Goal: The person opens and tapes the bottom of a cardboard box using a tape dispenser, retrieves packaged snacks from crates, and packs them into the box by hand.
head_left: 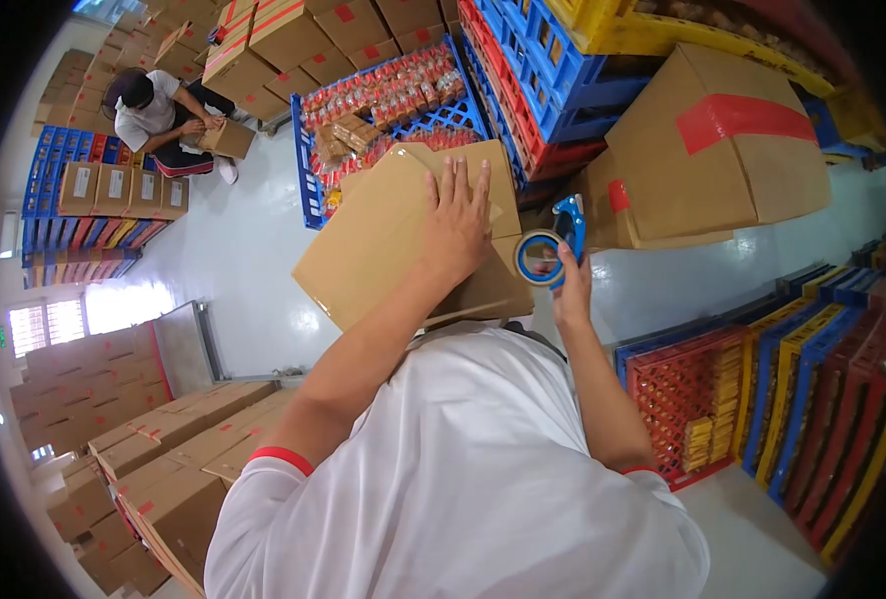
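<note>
In front of me is a cardboard box [368, 235] with a wide flap lying across its top. My left hand [458, 220] rests flat on that cardboard, fingers stretched out and pointing away from me. To the right, my right hand [573, 285] is wrapped around the handle of a blue tape dispenser [571, 225]. A roll of tape [540, 258] sits on the dispenser, beside the box's right side. Just beyond the box stands a blue crate [313, 200] full of small packaged goods [403, 90] with red and clear wrapping.
A large carton with red tape [702, 150] stands at right, near stacked blue crates [553, 60]. A red crate [662, 389] with yellow packs is at lower right. Cartons [183, 479] fill the lower left. A co-worker [158, 110] crouches over a small box at upper left.
</note>
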`<state>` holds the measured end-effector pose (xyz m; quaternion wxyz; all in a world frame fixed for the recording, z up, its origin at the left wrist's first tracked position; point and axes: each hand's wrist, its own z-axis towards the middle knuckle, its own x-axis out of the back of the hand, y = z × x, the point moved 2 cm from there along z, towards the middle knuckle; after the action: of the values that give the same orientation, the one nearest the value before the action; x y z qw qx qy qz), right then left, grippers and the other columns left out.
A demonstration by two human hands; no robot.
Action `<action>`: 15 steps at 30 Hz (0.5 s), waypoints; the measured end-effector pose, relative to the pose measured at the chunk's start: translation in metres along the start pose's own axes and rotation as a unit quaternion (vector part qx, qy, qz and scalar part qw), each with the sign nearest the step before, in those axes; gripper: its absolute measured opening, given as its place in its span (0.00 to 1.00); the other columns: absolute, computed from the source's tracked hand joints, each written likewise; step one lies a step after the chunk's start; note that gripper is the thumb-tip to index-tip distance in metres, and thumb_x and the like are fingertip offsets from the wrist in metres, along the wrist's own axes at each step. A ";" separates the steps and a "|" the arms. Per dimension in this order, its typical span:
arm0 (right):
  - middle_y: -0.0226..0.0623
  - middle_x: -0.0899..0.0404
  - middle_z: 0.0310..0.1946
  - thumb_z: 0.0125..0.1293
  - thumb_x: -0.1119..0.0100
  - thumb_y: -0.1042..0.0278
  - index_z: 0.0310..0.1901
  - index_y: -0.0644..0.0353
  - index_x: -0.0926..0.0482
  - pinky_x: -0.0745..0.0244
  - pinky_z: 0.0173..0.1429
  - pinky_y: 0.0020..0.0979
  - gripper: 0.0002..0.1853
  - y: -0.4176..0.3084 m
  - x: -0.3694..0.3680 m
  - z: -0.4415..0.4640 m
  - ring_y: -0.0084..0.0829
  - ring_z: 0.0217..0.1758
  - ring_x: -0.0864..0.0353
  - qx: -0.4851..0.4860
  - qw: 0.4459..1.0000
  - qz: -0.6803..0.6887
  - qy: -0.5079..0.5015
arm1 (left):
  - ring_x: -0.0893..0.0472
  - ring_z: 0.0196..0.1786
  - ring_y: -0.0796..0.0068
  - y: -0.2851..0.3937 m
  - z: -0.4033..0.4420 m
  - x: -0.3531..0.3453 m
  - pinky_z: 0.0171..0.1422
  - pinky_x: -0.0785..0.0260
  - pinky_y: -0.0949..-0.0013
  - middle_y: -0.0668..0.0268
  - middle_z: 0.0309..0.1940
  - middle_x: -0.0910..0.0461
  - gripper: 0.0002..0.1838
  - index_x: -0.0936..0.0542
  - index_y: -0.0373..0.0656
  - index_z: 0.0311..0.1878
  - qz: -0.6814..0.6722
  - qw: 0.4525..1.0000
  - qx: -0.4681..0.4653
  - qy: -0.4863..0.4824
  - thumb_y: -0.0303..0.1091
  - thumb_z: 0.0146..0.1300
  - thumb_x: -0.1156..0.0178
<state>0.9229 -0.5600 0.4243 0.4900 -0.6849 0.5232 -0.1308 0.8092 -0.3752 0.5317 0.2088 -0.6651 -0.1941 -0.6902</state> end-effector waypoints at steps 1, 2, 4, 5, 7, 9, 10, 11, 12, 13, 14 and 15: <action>0.36 0.17 0.43 0.74 0.33 0.56 0.58 0.59 0.26 0.17 0.40 0.30 0.21 -0.002 -0.018 -0.005 0.29 0.34 0.15 -0.001 0.995 0.094 0.010 | 0.49 0.86 0.42 0.001 0.001 0.002 0.86 0.58 0.36 0.40 0.82 0.45 0.58 0.48 0.40 0.85 0.004 1.000 -0.003 -0.001 0.49 0.57 0.26; 0.35 0.17 0.43 0.74 0.33 0.58 0.57 0.60 0.25 0.20 0.37 0.28 0.19 -0.007 -0.036 -0.009 0.25 0.31 0.18 0.012 0.993 0.120 0.004 | 0.51 0.86 0.42 0.003 0.001 0.006 0.86 0.58 0.36 0.40 0.82 0.47 0.60 0.51 0.41 0.85 0.004 1.000 -0.004 -0.018 0.48 0.55 0.26; 0.34 0.17 0.42 0.73 0.32 0.56 0.54 0.60 0.23 0.22 0.35 0.27 0.18 -0.007 -0.057 0.007 0.23 0.30 0.20 0.040 0.997 0.069 0.005 | 0.52 0.87 0.41 0.003 0.001 0.010 0.87 0.59 0.36 0.40 0.83 0.48 0.62 0.53 0.41 0.86 0.004 0.999 -0.004 -0.038 0.47 0.54 0.25; 0.32 0.17 0.41 0.71 0.31 0.55 0.51 0.59 0.20 0.25 0.33 0.25 0.18 -0.010 -0.065 0.021 0.21 0.30 0.22 0.069 0.998 0.013 0.006 | 0.53 0.87 0.42 0.002 0.001 0.011 0.87 0.60 0.36 0.40 0.83 0.50 0.64 0.54 0.41 0.86 -0.011 0.999 0.000 -0.035 0.48 0.54 0.25; 0.28 0.17 0.35 0.68 0.29 0.52 0.42 0.56 0.17 0.33 0.30 0.23 0.15 -0.026 -0.069 0.068 0.19 0.29 0.24 -0.002 0.991 -0.078 -0.113 | 0.54 0.87 0.42 0.001 -0.001 0.009 0.87 0.60 0.36 0.39 0.84 0.52 0.65 0.56 0.40 0.86 -0.026 0.999 0.006 -0.033 0.48 0.53 0.25; 0.25 0.19 0.29 0.65 0.28 0.51 0.37 0.55 0.15 0.36 0.31 0.24 0.15 -0.049 -0.098 0.095 0.19 0.30 0.25 -0.064 0.963 -0.139 -0.222 | 0.55 0.87 0.42 -0.001 -0.005 0.007 0.87 0.61 0.35 0.39 0.84 0.54 0.65 0.57 0.39 0.86 -0.044 0.999 -0.006 -0.009 0.48 0.54 0.25; 0.25 0.19 0.29 0.65 0.28 0.51 0.37 0.55 0.15 0.36 0.31 0.24 0.15 -0.046 -0.114 0.104 0.19 0.30 0.25 -0.064 0.963 -0.139 -0.223 | 0.55 0.87 0.42 -0.001 -0.006 0.008 0.87 0.61 0.35 0.39 0.84 0.54 0.65 0.57 0.39 0.86 -0.043 0.999 -0.005 -0.008 0.48 0.54 0.25; 0.26 0.19 0.29 0.65 0.28 0.51 0.37 0.56 0.14 0.36 0.32 0.26 0.15 -0.040 -0.135 0.112 0.19 0.30 0.24 -0.051 0.965 -0.146 -0.213 | 0.54 0.87 0.42 0.000 -0.006 0.009 0.86 0.61 0.34 0.39 0.84 0.53 0.63 0.56 0.38 0.86 -0.057 0.998 -0.007 -0.004 0.45 0.54 0.26; 0.26 0.19 0.29 0.65 0.27 0.51 0.38 0.56 0.13 0.35 0.33 0.28 0.16 -0.035 -0.150 0.121 0.20 0.30 0.24 -0.037 0.966 -0.154 -0.204 | 0.53 0.87 0.42 0.000 -0.005 0.012 0.86 0.61 0.33 0.39 0.83 0.52 0.61 0.55 0.38 0.85 -0.071 0.997 -0.009 0.002 0.42 0.55 0.26; 0.26 0.19 0.29 0.65 0.27 0.51 0.38 0.56 0.13 0.35 0.33 0.28 0.16 -0.028 -0.159 0.135 0.20 0.30 0.24 -0.031 0.965 -0.156 -0.208 | 0.53 0.87 0.42 -0.003 -0.006 0.014 0.86 0.61 0.33 0.39 0.83 0.52 0.61 0.55 0.38 0.85 -0.069 0.998 -0.006 0.009 0.42 0.55 0.26; 0.26 0.19 0.30 0.65 0.27 0.50 0.38 0.56 0.13 0.34 0.33 0.30 0.16 -0.015 -0.169 0.149 0.20 0.30 0.24 -0.040 0.964 -0.166 -0.205 | 0.52 0.87 0.43 -0.006 -0.009 0.015 0.87 0.60 0.37 0.39 0.83 0.51 0.59 0.53 0.38 0.85 -0.099 0.995 -0.017 0.018 0.41 0.57 0.28; 0.26 0.19 0.30 0.64 0.26 0.49 0.37 0.56 0.13 0.33 0.34 0.32 0.17 -0.019 -0.182 0.148 0.20 0.31 0.23 -0.049 0.962 -0.176 -0.203 | 0.51 0.87 0.44 -0.012 -0.010 0.016 0.87 0.58 0.40 0.40 0.83 0.50 0.57 0.52 0.38 0.85 -0.129 0.991 -0.026 0.027 0.41 0.59 0.29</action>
<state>0.9601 -0.3277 0.4282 0.5208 -0.8016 0.2897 -0.0476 0.7938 -0.3706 0.5478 0.1051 -0.6211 -0.2546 -0.7338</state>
